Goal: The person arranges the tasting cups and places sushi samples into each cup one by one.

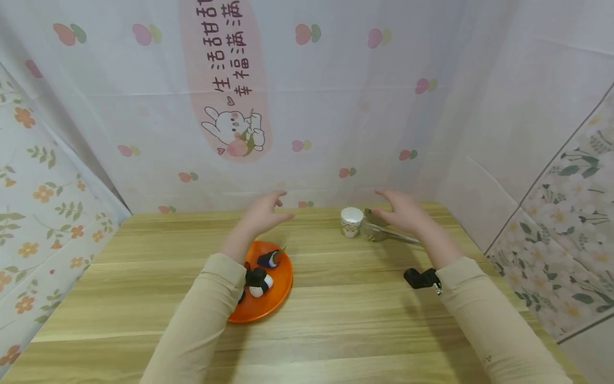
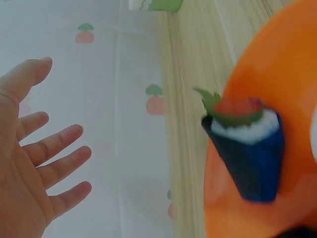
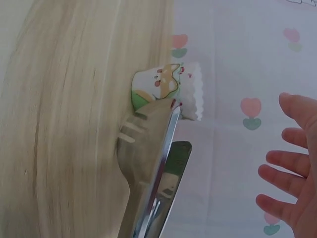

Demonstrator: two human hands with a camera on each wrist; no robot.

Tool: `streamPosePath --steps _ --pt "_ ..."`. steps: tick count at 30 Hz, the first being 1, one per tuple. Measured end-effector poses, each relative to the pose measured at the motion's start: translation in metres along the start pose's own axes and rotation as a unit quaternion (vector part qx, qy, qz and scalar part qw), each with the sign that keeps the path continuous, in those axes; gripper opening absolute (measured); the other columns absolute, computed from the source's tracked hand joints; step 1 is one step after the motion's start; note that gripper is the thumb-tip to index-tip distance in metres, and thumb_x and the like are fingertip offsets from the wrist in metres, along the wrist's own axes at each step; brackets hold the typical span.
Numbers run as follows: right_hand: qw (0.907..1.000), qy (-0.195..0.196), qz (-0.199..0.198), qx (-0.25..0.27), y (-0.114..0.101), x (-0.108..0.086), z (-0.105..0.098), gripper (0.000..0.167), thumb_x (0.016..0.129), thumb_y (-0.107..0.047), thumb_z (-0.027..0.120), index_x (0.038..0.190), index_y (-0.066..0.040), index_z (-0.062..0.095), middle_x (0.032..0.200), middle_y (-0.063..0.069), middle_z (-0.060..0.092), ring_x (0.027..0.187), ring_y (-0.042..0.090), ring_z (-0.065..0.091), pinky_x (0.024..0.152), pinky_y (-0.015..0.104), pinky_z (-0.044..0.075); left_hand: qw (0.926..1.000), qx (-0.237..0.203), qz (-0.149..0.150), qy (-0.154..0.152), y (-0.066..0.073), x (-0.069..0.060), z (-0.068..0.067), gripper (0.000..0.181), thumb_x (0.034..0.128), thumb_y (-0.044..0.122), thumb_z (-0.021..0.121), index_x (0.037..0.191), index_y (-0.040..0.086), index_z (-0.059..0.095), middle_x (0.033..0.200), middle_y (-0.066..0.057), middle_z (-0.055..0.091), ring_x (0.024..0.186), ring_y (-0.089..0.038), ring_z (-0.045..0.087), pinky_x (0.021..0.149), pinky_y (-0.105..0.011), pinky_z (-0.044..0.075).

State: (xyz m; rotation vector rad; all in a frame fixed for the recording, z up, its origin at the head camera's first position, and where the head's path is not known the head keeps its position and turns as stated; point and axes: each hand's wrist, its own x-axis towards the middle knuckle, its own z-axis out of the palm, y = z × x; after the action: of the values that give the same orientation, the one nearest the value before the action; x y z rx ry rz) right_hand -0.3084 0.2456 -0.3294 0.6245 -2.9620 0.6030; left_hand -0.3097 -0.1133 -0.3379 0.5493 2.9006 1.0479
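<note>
My left hand (image 1: pixel 261 214) hovers above the back of the table, fingers spread and holding nothing. Below its wrist lies an orange plate (image 1: pixel 284 285). On the plate are a dark cone-shaped sushi hand roll (image 2: pixel 250 153) with a white, red and green top, and a white rice ball (image 1: pixel 258 292) with a black band. Part of the plate is hidden by the left sleeve and wrist camera. My right hand (image 1: pixel 405 213), also spread and holding nothing, is raised over metal tongs (image 3: pixel 141 158). Beside the tongs' head stands a small patterned paper cup (image 3: pixel 156 84).
A wood-grain table (image 1: pixel 336 320) carries everything. White cloth (image 1: pixel 326 117) with printed fruit hangs right behind its back edge. Floral cloth panels close off the left (image 1: pixel 43 224) and right (image 1: pixel 571 229) sides.
</note>
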Motion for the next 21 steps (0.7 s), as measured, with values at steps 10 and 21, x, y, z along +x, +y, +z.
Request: streamPosePath --steps 10,21 --pt "0.9995 -0.002 0.014 0.027 0.005 0.013 0.001 0.061 0.098 -0.029 0.055 0.147 0.000 0.033 0.146 0.023 0.037 0.127 0.043 0.040 0.102 0.056 0.034 0.9988 -0.047 0.006 -0.012 0.014 0.020 0.020 0.067 0.0925 0.033 0.063 0.148 0.009 0.035 0.129 -0.018 0.053 0.113 -0.033 0.053 0.092 -0.046 0.046" --pt "0.9994 -0.026 -0.018 0.015 0.000 0.031 0.015 0.056 0.093 -0.015 0.059 0.143 0.003 0.039 0.140 0.025 0.043 0.120 0.043 0.047 0.097 0.055 0.040 0.9969 -0.075 -0.005 -0.023 0.019 0.029 0.044 0.064 0.0935 0.030 0.062 0.148 0.011 0.035 0.133 -0.017 0.052 0.117 -0.032 0.051 0.093 -0.047 0.046"
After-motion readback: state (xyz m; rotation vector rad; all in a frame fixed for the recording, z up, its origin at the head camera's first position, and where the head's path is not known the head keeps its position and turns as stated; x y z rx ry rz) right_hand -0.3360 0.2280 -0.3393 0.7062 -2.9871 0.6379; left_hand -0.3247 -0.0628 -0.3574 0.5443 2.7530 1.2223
